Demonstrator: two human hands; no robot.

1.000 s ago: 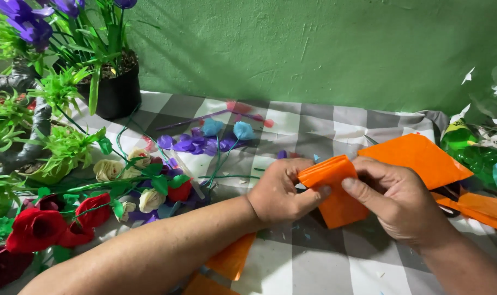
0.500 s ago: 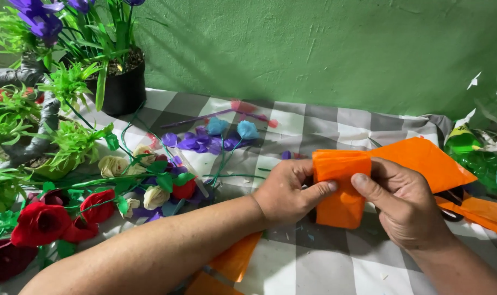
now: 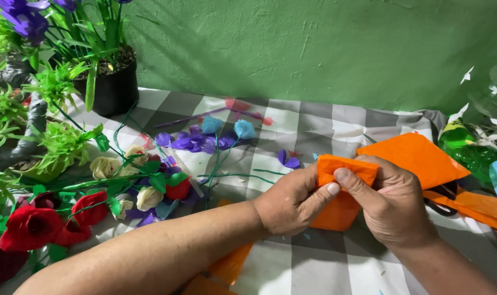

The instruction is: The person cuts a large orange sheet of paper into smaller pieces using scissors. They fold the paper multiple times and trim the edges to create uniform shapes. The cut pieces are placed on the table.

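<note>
At your far left a black pot stands on the checked cloth against the green wall, holding green leafy stems and purple flowers; whether soil fills it is hard to say, though something dark and crumbly shows at its rim. Just in front of it, paper flowers lie loose on the cloth: red roses nearest you, cream roses behind them, then small purple and blue blooms on thin green stems toward the middle. Your left hand comes in from the lower left with the forearm laid across the cloth, knuckles up, thumb stretched to the right and pressed against the folded orange paper. That paper sits between your two hands, just right of the centre of the cloth, its top edge doubled over. Your right hand meets it from the right, palm down, the thumb lying on the fold and the fingers curled round behind, so both hands are pinched tight on the same piece. Behind your right hand a larger orange sheet lies flat, with orange strips beside it and green shiny material at the far right edge.
</note>
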